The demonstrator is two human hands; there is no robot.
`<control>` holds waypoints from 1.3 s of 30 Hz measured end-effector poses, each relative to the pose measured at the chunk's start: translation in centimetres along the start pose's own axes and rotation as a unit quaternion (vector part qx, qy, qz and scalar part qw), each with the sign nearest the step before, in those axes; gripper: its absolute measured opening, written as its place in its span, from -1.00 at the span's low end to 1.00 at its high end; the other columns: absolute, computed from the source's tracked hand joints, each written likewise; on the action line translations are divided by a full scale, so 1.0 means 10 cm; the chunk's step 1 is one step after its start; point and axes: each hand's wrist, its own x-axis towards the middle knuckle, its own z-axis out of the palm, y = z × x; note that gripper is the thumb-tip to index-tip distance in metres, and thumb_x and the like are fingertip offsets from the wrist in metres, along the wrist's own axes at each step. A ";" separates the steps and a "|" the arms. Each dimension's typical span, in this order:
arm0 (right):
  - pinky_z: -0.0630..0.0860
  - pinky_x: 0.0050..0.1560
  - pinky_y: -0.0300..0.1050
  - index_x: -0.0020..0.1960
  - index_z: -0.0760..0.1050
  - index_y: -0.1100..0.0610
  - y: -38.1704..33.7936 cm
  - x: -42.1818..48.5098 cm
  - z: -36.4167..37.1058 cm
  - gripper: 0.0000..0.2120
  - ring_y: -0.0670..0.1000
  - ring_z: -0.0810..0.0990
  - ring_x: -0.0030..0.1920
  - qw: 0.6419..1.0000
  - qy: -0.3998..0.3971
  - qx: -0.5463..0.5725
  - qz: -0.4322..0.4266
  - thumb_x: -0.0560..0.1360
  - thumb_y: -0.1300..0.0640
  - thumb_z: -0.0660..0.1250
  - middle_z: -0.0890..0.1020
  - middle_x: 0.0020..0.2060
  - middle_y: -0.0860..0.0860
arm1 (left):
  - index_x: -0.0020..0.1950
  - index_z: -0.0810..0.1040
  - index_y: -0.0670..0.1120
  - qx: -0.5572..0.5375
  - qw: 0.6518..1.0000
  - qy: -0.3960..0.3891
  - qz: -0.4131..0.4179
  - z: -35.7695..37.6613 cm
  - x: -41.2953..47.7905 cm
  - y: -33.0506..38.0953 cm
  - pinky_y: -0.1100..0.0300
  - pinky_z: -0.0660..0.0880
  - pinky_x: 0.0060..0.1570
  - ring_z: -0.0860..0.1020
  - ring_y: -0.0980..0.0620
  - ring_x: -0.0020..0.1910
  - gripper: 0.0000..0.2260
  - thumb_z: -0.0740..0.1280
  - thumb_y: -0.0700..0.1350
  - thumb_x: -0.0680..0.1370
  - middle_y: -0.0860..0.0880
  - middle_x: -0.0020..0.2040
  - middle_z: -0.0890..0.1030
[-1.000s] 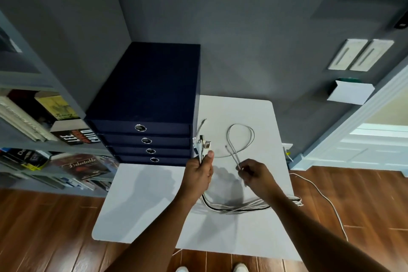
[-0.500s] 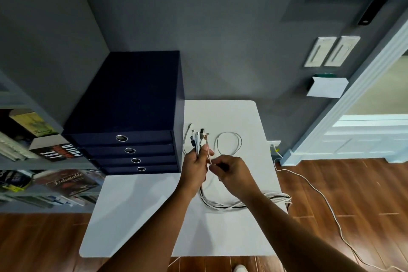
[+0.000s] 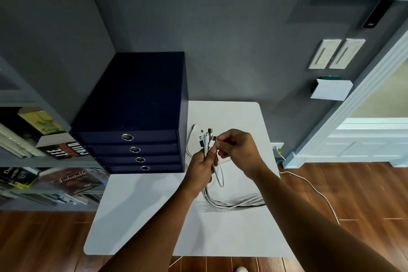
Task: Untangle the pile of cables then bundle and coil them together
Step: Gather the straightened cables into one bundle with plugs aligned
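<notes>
Cable bundle (image 3: 234, 203): plug ends gripped upright in the fisted left hand (image 3: 201, 166), right hand (image 3: 239, 150) pinching one white plug beside them, slack looped on the white table (image 3: 143, 216) toward its right edge.

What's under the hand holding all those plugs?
Below the left hand, the bundle of white cables with one black cable trails down onto the white table. Its far end is covered by the right forearm.
</notes>
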 end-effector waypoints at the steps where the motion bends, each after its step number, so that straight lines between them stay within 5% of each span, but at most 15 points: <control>1: 0.53 -0.29 -0.08 -0.05 0.53 0.38 -0.01 0.02 -0.01 -0.91 0.03 0.54 -0.41 1.000 -0.003 -0.003 -0.002 0.47 0.41 0.41 0.62 -0.38 0.10 | -0.25 0.39 -0.11 0.002 1.000 -0.004 0.003 -0.01 0.00 0.01 0.25 0.15 -0.48 0.26 0.11 -0.49 -0.62 0.17 0.09 0.68 0.00 -0.40 0.37; 8: 0.49 0.13 -0.30 0.41 0.41 0.04 0.01 0.04 0.08 -0.66 -0.15 0.56 0.16 0.994 -0.012 -0.080 -0.075 0.64 0.16 0.22 0.55 0.25 -0.07 | -0.23 0.28 -0.06 0.032 0.998 -0.060 -0.009 0.04 0.02 0.06 0.25 0.16 -0.48 0.23 0.09 -0.46 -0.64 0.14 0.13 0.68 0.05 -0.44 0.30; 12: 0.43 0.34 -0.17 0.32 0.53 0.11 -0.03 0.03 0.14 -0.71 -0.10 0.54 0.25 0.976 -0.023 -0.179 -0.123 0.66 0.19 0.15 0.61 0.22 -0.04 | -0.23 0.27 -0.08 0.034 0.996 -0.078 -0.022 0.04 0.02 0.08 0.24 0.17 -0.43 0.24 0.06 -0.42 -0.67 0.11 -0.02 0.72 -0.01 -0.41 0.29; 17: 0.49 0.26 -0.18 0.25 0.59 0.09 -0.02 0.05 0.12 -0.74 -0.12 0.61 0.17 0.962 0.008 -0.223 -0.158 0.64 0.17 0.22 0.67 0.14 -0.05 | -0.24 0.24 -0.07 -0.024 0.994 -0.098 -0.040 0.01 0.02 0.17 0.21 0.23 -0.42 0.18 0.02 -0.41 -0.69 0.12 -0.14 0.71 -0.02 -0.39 0.19; 21: 0.54 0.20 -0.13 0.17 0.65 0.11 0.00 0.07 0.10 -0.79 -0.14 0.65 0.07 0.958 0.027 -0.229 -0.173 0.60 0.20 0.30 0.70 0.06 -0.06 | -0.27 0.18 -0.04 -0.020 0.990 -0.119 -0.066 0.04 -0.03 0.19 0.21 0.03 -0.43 0.10 0.06 -0.47 -0.67 0.10 -0.13 0.70 0.02 -0.42 0.16; 27: 0.49 0.22 -0.23 0.50 0.27 -0.11 0.14 -0.10 0.14 -0.47 -0.23 0.54 0.23 0.998 0.000 -0.019 -0.052 0.58 -0.19 0.25 0.56 0.23 -0.22 | -0.32 0.41 -0.04 -0.048 0.998 -0.033 -0.034 0.11 0.02 0.20 0.23 0.13 -0.49 0.21 0.09 -0.52 -0.60 0.17 0.04 0.70 0.04 -0.47 0.28; 30: 0.58 0.08 -0.04 0.40 0.41 -0.02 0.39 -0.29 0.17 -0.39 -0.12 0.65 0.03 0.998 -0.041 0.037 0.018 0.48 -0.34 0.22 0.67 0.02 -0.16 | -0.25 0.49 -0.04 -0.048 0.998 0.036 -0.010 0.10 0.12 0.29 0.24 0.24 -0.49 0.34 0.07 -0.49 -0.65 0.22 0.09 0.67 0.00 -0.43 0.39; 35: 0.54 0.09 -0.02 0.05 0.54 0.07 0.77 -0.55 0.12 -0.66 -0.03 0.63 -0.08 0.971 -0.143 -0.191 -0.021 0.53 -0.20 0.28 0.67 -0.11 -0.01 | -0.30 0.30 0.03 -0.137 0.989 0.055 -0.005 0.09 0.26 0.40 0.28 0.03 -0.48 0.13 0.09 -0.49 -0.64 0.21 0.09 0.67 0.04 -0.42 0.21; 39: 0.53 -0.11 0.12 -0.21 0.45 0.18 0.83 -0.49 -0.03 -0.34 0.07 0.56 -0.29 0.950 -0.097 -0.296 0.011 0.45 -0.46 0.14 0.59 -0.34 0.11 | -0.28 0.28 0.01 -0.159 0.985 0.059 0.014 0.12 0.26 0.43 0.26 0.01 -0.45 0.12 0.09 -0.51 -0.64 0.16 0.08 0.69 0.02 -0.43 0.20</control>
